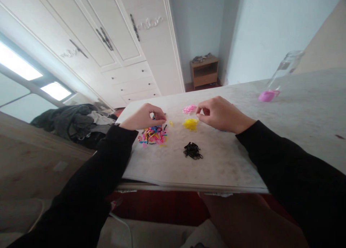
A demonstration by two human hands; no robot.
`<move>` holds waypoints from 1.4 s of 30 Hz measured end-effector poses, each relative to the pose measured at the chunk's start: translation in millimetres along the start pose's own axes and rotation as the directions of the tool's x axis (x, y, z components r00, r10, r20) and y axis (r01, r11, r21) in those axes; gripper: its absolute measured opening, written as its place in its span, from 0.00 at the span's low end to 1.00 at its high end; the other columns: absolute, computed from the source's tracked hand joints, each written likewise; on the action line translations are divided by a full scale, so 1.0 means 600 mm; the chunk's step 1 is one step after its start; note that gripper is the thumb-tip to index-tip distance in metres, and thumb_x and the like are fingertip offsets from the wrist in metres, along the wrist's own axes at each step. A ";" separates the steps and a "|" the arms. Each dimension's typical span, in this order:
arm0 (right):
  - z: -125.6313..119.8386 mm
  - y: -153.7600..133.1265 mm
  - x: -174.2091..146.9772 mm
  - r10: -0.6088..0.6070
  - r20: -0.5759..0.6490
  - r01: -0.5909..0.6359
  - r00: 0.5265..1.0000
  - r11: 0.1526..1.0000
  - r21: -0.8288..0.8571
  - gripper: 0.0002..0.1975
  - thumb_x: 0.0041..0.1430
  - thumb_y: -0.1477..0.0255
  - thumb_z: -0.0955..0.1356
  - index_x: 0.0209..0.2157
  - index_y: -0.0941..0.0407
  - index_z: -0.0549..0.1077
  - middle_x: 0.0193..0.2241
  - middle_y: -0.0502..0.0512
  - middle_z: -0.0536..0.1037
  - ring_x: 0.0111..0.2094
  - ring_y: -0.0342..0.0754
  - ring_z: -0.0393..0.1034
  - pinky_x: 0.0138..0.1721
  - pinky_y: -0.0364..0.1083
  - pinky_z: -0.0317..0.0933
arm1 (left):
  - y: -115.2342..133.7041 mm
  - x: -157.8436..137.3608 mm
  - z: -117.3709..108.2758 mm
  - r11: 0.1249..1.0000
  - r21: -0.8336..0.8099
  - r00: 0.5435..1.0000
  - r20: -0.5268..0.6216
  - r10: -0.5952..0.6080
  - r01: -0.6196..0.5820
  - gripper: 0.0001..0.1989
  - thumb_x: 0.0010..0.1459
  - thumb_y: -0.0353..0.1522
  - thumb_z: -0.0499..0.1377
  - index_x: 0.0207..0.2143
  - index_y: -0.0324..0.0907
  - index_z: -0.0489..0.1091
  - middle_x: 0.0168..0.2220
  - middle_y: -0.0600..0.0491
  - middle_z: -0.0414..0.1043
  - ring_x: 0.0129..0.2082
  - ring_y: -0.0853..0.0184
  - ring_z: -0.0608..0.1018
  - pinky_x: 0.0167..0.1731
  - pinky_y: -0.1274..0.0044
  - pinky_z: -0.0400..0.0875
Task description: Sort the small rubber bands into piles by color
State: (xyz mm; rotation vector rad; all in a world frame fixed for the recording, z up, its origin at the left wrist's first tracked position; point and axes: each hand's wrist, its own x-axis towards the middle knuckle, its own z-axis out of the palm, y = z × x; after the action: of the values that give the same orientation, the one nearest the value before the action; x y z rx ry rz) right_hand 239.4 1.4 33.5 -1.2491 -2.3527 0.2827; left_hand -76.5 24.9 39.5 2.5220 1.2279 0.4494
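A mixed heap of small rubber bands (pixel 154 135), in pink, yellow, blue and black, lies on the left of the white table (pixel 162 168). My left hand (pixel 147 116) is over its far side, thumb and fingertips pinched; I cannot make out anything between them. Just right of those fingertips are a few loose yellow bands (pixel 171 124). Single-colour piles form a column in the middle: pink bands (pixel 189 109), yellow bands (pixel 190 125) and black bands (pixel 193 150). Beside the pink and yellow piles, my right hand (pixel 216 115) has its fingers curled into a pinch, contents not visible. Some blue shows below it.
A clear glass bottle (pixel 283 70) with a pink base stands at the table's far right. Dark clothes (pixel 72 124) are heaped beyond the left edge. White wardrobes (pixel 108 32) and a small wooden cabinet (pixel 204 71) stand behind. A pale cable (pixel 124 222) hangs below the front edge.
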 end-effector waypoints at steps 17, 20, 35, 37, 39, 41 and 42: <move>0.007 0.009 0.003 -0.010 0.001 0.010 1.000 1.000 0.001 0.08 0.58 0.75 0.71 0.35 0.57 0.85 0.24 0.52 0.77 0.26 0.45 0.65 0.33 0.47 0.54 | 0.004 0.003 0.020 0.998 -0.046 0.991 0.127 0.037 -0.032 0.09 0.57 0.36 0.68 0.39 0.44 0.85 0.28 0.54 0.83 0.28 0.66 0.81 0.32 0.76 0.72; 0.010 0.013 0.004 -0.024 -0.007 0.024 1.000 1.000 -0.004 0.09 0.59 0.75 0.70 0.35 0.57 0.85 0.24 0.52 0.77 0.26 0.45 0.66 0.32 0.48 0.54 | 0.006 0.002 0.015 0.999 -0.040 0.991 0.129 0.025 -0.020 0.10 0.56 0.35 0.67 0.40 0.44 0.84 0.28 0.55 0.84 0.28 0.66 0.82 0.32 0.76 0.72; 0.011 0.013 0.004 -0.030 -0.002 0.030 1.000 1.000 0.007 0.09 0.59 0.75 0.70 0.35 0.57 0.85 0.24 0.52 0.77 0.26 0.45 0.65 0.33 0.47 0.54 | 0.008 0.000 0.015 0.998 -0.061 0.993 -0.112 -0.032 0.025 0.09 0.58 0.36 0.67 0.40 0.42 0.80 0.30 0.52 0.83 0.30 0.65 0.84 0.34 0.75 0.77; 0.012 0.014 0.004 -0.033 -0.001 0.033 0.999 0.999 0.001 0.09 0.59 0.75 0.70 0.35 0.57 0.85 0.24 0.53 0.77 0.26 0.46 0.65 0.33 0.48 0.54 | 0.005 0.003 0.019 0.999 -0.054 0.993 -0.121 -0.009 0.002 0.08 0.59 0.37 0.67 0.37 0.42 0.81 0.32 0.51 0.85 0.32 0.64 0.85 0.36 0.74 0.77; 0.012 0.014 0.004 -0.036 0.002 0.036 0.999 0.999 -0.002 0.09 0.59 0.74 0.70 0.35 0.57 0.85 0.24 0.53 0.78 0.26 0.46 0.66 0.33 0.48 0.54 | 0.003 0.006 0.024 0.999 -0.039 0.992 -0.122 0.016 -0.021 0.07 0.59 0.37 0.68 0.36 0.43 0.82 0.33 0.50 0.86 0.33 0.64 0.85 0.37 0.75 0.77; 0.012 0.013 0.004 -0.035 0.008 0.035 0.999 0.999 -0.002 0.09 0.59 0.74 0.70 0.35 0.57 0.86 0.24 0.53 0.78 0.26 0.46 0.67 0.33 0.48 0.54 | 0.005 0.008 0.029 0.998 -0.031 0.993 -0.114 0.043 -0.047 0.06 0.60 0.36 0.67 0.36 0.43 0.83 0.33 0.51 0.86 0.33 0.65 0.85 0.37 0.75 0.77; 0.011 0.012 0.004 -0.033 0.013 0.033 0.999 0.999 -0.002 0.09 0.59 0.74 0.70 0.35 0.57 0.86 0.25 0.53 0.78 0.26 0.46 0.67 0.33 0.48 0.55 | 0.008 0.008 0.031 0.998 -0.030 0.993 -0.101 0.056 -0.059 0.07 0.61 0.35 0.66 0.37 0.43 0.83 0.33 0.51 0.86 0.33 0.65 0.85 0.37 0.76 0.77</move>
State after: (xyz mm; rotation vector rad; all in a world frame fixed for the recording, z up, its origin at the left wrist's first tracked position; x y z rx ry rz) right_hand 240.4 7.7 25.4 -1.2118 -2.3830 0.2788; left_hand -62.8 23.7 25.0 2.5399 1.1753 0.6122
